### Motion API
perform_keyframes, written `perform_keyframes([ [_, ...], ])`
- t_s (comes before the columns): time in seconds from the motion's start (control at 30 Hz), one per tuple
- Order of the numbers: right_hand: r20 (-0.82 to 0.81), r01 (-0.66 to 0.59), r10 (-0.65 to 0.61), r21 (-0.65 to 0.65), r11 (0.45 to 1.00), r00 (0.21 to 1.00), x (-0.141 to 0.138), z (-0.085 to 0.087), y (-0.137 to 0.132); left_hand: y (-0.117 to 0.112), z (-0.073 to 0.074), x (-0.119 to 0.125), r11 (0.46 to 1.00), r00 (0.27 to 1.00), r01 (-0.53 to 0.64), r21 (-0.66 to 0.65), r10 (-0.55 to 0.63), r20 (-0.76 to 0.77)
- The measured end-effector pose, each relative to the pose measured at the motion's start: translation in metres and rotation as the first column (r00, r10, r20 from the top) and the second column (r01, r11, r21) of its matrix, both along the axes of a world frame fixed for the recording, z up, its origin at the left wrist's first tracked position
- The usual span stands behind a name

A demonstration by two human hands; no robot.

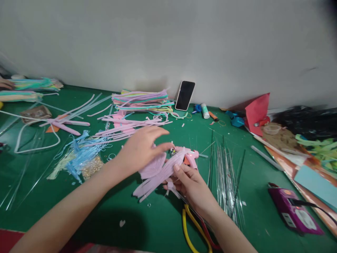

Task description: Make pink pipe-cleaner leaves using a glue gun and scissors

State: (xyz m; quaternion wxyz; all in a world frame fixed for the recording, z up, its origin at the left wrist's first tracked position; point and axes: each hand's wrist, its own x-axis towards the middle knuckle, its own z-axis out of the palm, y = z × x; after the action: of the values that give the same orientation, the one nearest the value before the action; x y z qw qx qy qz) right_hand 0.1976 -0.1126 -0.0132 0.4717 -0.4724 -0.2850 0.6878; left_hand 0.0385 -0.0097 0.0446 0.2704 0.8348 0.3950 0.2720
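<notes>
My right hand [193, 182] is closed on a lilac pipe-cleaner piece [168, 168] with wing-like loops, pinched between thumb and fingers. Over the piece's left side hovers my left hand [142, 146], thumb and forefinger apart; its other fingers are hidden. Just behind the piece lies a pink glue gun [193, 156], partly covered by it. Scissors with yellow handles [188, 225] rest under my right forearm. A tiny ring [149, 205] is on the green table in front of the piece.
Lilac pipe cleaners [129, 128], a multicoloured bundle [144, 100] and blue tassels [79, 154] lie left. A phone [185, 95] leans on the wall. Thin wires [226, 182] and a purple power strip [295, 211] are right. Another person's hand [5, 83] shows far left.
</notes>
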Motion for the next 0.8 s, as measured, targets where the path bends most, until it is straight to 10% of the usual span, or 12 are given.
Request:
perform_keyframes([
  [0.07, -0.06, 0.072, -0.071, 0.012, 0.997, 0.996, 0.0, 0.003, 0.002, -0.001, -0.002, -0.015, 0.976, 0.973, -0.212, 0.052, 0.206, 0.099],
  [0.13, -0.123, 0.146, -0.141, 0.031, 0.989, 0.982, -0.003, 0.005, 0.005, -0.004, -0.009, -0.026, 0.948, 0.924, -0.271, -0.17, 0.305, 0.231],
  [0.3, -0.228, 0.225, -0.197, 0.105, 0.969, 0.953, -0.007, 0.001, 0.016, -0.015, -0.034, -0.031, 0.59, 0.874, 0.137, -0.796, 0.305, 0.377],
  [0.63, 0.026, 0.214, -0.216, 0.082, 0.973, 0.976, 0.008, -0.011, 0.021, -0.011, -0.046, -0.029, 0.517, 0.884, 0.208, -0.831, 0.265, 0.386],
  [0.8, -0.077, 0.374, -0.37, 0.05, 0.926, 0.926, 0.004, -0.006, 0.025, -0.012, -0.053, -0.026, 0.407, 0.725, 0.34, -0.848, 0.461, 0.512],
])
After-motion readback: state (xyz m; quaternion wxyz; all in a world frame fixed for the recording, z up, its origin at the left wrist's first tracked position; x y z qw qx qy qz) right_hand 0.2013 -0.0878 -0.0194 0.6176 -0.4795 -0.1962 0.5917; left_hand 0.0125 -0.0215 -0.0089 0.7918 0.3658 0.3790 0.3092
